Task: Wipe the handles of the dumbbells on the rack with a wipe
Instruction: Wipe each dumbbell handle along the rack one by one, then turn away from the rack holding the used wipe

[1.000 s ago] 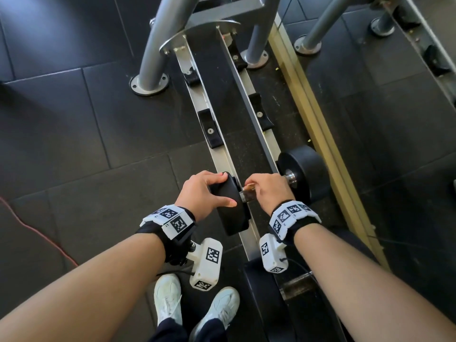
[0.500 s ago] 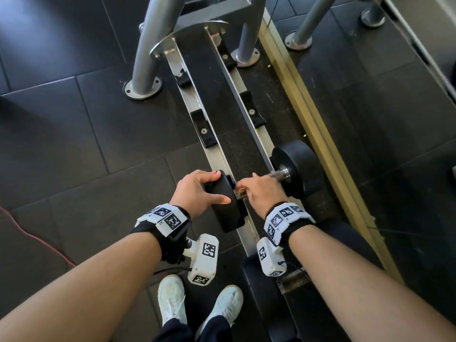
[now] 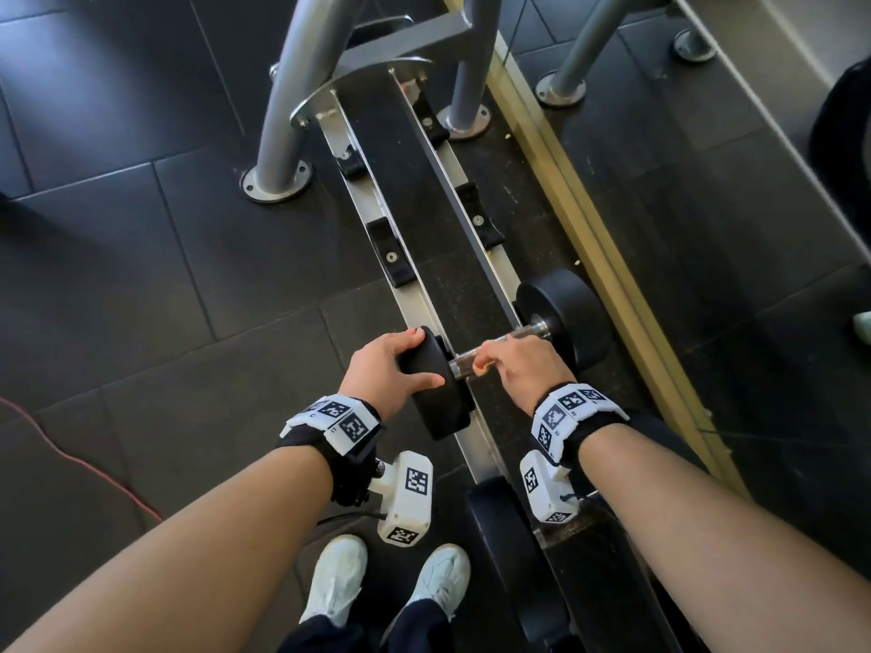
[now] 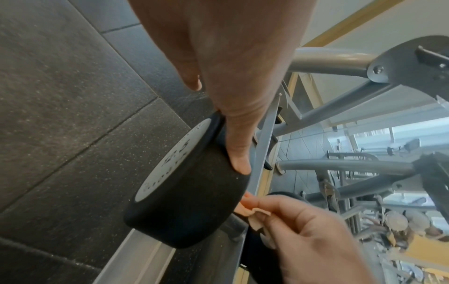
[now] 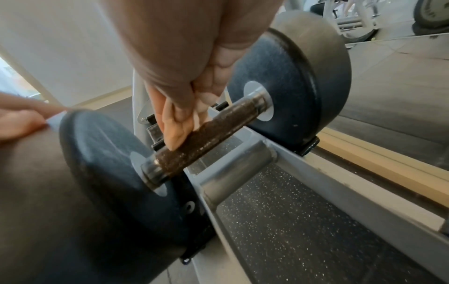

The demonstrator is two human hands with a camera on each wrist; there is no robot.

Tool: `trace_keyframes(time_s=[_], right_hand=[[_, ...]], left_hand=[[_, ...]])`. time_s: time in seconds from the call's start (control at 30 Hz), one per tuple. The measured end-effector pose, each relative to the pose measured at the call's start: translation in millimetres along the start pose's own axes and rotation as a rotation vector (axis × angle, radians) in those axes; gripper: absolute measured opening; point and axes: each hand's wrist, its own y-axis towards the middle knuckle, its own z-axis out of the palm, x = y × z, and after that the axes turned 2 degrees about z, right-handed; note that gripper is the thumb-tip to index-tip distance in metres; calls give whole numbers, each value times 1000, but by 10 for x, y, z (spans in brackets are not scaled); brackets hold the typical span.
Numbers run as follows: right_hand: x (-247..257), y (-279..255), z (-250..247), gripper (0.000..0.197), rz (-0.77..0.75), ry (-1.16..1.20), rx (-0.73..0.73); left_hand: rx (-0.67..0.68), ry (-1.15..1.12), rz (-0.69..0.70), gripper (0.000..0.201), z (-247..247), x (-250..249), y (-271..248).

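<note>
Only left wrist shows label [image 4: 170, 159] on dumbbell [image 4: 194, 207].

Black wristbands [image 3: 340, 428] carry white coded tags and camera boxes [image 3: 408, 498]; white shoes [image 3: 335, 577], dark trousers [image 3: 414, 626].

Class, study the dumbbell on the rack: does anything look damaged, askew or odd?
The dumbbell handle looks odd: mottled brown, like rust, between grey collars. The right hand holds a peach cloth against it; the left hand grips the near head. Nothing looks askew.
</note>
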Motion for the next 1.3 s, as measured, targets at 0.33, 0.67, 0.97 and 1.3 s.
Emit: trace_keyframes(time_s=[0.33, 0.67, 0.97, 1.3], right_hand=[[235, -1167, -500, 13, 269, 583, -233], [698, -4312, -1746, 10, 345, 523, -427], [615, -8030, -831, 9, 925, 490, -781], [1087, -11572, 1505, 8, 1464, 521, -942]], left_hand=[[293, 341, 15, 59, -613, -628, -832], [404, 390, 591, 28, -915, -2925, -2799], [813, 587, 1112, 20, 882, -3947, -5260], [1294, 681, 1483, 16, 3506, -3142, -9098]])
